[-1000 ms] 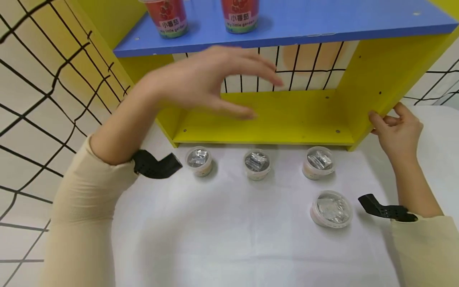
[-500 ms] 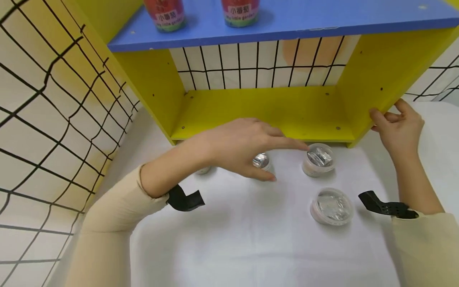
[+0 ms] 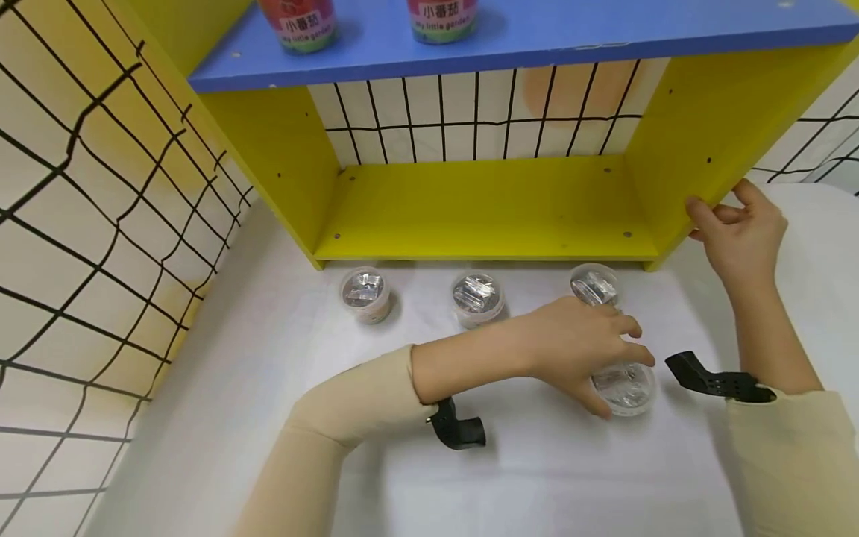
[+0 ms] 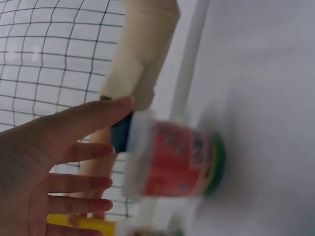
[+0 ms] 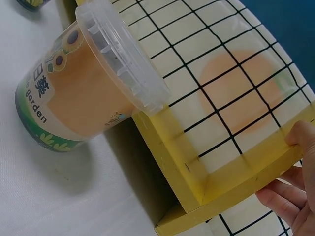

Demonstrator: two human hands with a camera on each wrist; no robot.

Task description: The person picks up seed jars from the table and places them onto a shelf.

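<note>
Left hand [image 3: 582, 344], fingers apart, hangs over the tub [image 3: 629, 391]; at its two o'clock, right hand [image 3: 746, 239] grips the shelf [image 3: 483, 209], thumb and fingers clamped on its edge

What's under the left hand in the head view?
A round tub, silvery wrapping showing at its top. The left hand hides the tub's upper-left edge and the lower part of the farther tub. What lies beneath the wrapping can't be seen.
</note>
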